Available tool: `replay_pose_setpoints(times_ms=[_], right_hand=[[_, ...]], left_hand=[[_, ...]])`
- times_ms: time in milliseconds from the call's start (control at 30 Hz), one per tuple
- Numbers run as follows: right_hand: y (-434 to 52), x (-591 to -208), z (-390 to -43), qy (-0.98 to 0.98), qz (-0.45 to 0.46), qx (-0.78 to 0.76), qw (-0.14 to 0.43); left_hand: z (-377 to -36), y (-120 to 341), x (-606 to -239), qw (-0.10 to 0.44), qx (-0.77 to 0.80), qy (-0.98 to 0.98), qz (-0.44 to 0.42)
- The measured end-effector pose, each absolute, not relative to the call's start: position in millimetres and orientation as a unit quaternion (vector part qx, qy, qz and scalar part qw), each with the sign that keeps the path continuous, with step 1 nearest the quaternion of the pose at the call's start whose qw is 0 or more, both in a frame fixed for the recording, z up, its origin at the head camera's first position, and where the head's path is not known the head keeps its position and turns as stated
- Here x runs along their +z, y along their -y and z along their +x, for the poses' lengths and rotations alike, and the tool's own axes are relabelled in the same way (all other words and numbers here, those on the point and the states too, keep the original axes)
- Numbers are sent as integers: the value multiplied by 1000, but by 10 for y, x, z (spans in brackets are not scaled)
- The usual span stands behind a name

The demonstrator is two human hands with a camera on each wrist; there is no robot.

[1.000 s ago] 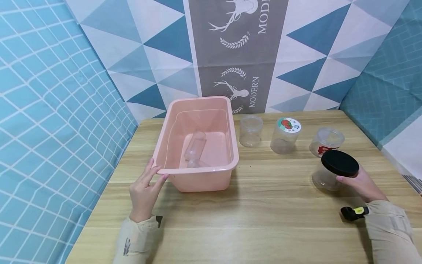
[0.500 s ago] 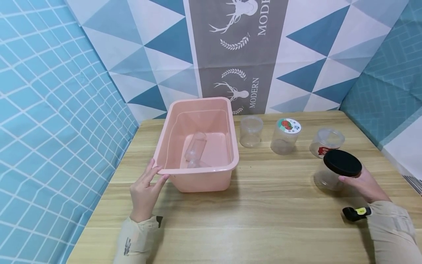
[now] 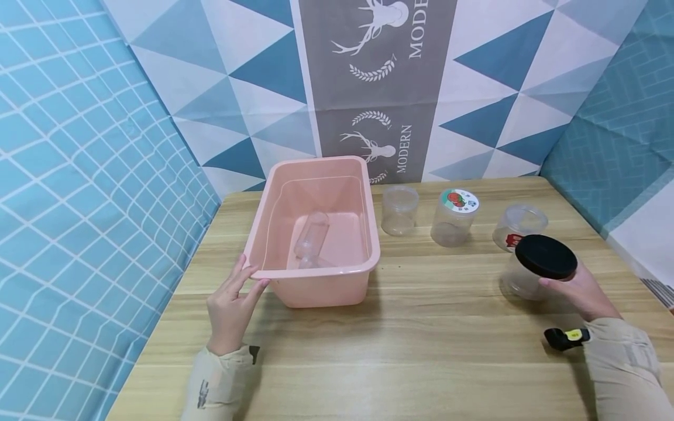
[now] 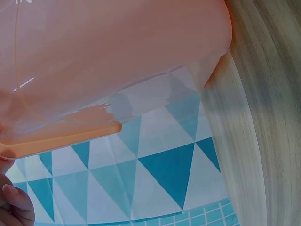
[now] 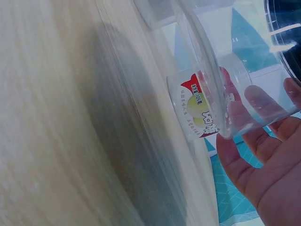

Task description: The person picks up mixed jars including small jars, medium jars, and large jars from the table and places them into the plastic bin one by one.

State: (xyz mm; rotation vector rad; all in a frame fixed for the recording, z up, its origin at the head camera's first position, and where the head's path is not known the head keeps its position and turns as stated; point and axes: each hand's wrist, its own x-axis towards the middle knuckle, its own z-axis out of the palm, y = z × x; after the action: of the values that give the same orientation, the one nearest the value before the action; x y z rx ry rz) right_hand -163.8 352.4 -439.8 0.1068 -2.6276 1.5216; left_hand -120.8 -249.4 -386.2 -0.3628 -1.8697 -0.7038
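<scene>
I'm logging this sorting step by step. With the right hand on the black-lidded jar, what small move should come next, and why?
Probably lift the black-lidded jar off the table and carry it left toward the pink tub. The right hand already has its grip on the jar, the left hand steadies the tub's rim, and one clear bottle already lies inside.
</scene>
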Motion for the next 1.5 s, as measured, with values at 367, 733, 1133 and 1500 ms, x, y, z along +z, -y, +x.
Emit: replay_pose_setpoints(times_ms=[367,733,1133,1500], right_hand=[[-3525,-4387,-1621,866,38,493,72],[-3466,-4318,-1611,870,36,489,54],[-3433,-4281,-1628,843,50,526,104],[-3440,-4202,-1640,870,34,483,95]], left_hand=[[-1230,2476,-3858,531,-291,781,-154],[-1205,2499,-3880,540,-284,777,-156],[-1201,2504,-3842,531,-293,778,-162],[-1200,2495,-3842,523,-292,786,-155]])
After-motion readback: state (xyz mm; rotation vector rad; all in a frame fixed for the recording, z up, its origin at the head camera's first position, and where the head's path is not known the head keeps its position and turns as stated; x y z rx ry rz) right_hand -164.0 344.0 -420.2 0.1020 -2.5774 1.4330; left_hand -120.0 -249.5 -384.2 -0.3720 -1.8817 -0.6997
